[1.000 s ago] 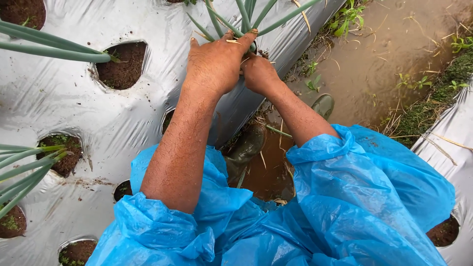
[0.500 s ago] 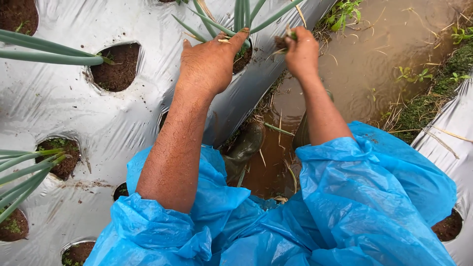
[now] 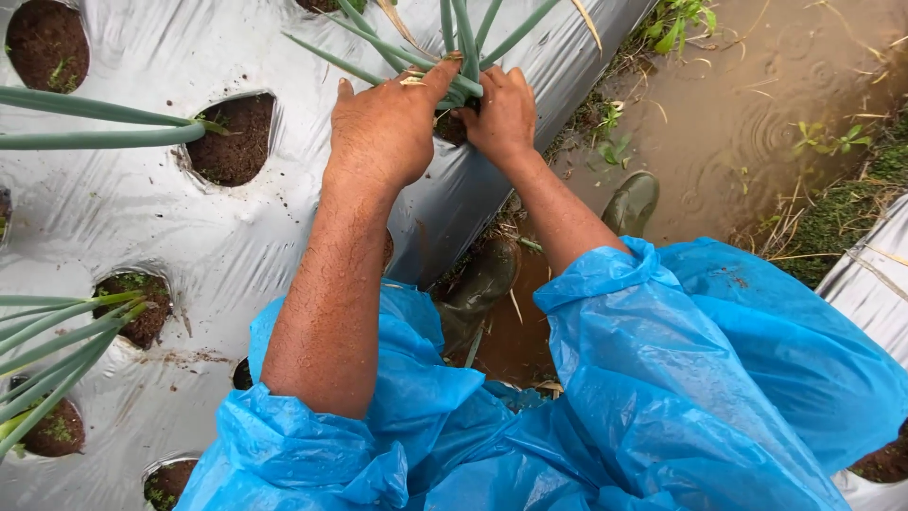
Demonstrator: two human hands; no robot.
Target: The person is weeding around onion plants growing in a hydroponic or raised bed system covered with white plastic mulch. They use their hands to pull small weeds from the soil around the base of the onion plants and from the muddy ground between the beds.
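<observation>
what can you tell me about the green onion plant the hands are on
The green onion plant is a clump of long, smooth, tubular green leaves fanning up and out past the top of the frame, with a few dry, straw-coloured strands among them. It grows from a soil-filled hole in the silver plastic mulch at the bed's edge beside a muddy furrow. The left hand and right hand close around its base from either side, hiding the lowest part of the stalks.

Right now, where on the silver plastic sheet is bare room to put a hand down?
Free: the silver plastic mulch sheet between the round soil holes, left of the left hand. Crowded: the hole where both hands, including the right hand, meet around the green onion stalks.
</observation>
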